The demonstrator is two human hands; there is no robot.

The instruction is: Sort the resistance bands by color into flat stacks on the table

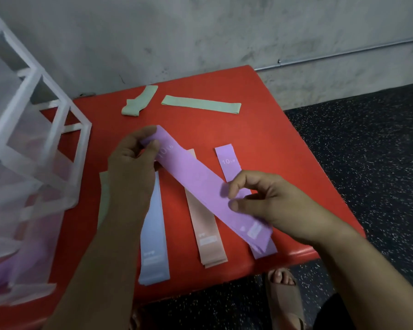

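Purple band (200, 186) is held off the table (284, 144), stretched diagonally between both hands. Left hand (131, 163) pinches its far end between thumb and fingers; right hand (267, 203) pinches its near portion, fingers curled over the edge. Step in hand, as judged: straightening a purple band before placement. Purple stack (227, 163) lies beneath and just beyond the right hand (label "10 LB" visible). Pink stack (205, 234) lies between the hands; blue stack (153, 234) lies beside the left wrist. Next move calls for turning the band parallel to the purple stack, lowering it squarely, then releasing both ends. Beyond the left hand, flat green band (200, 104) and crumpled green band (138, 101) are not yet stacked.
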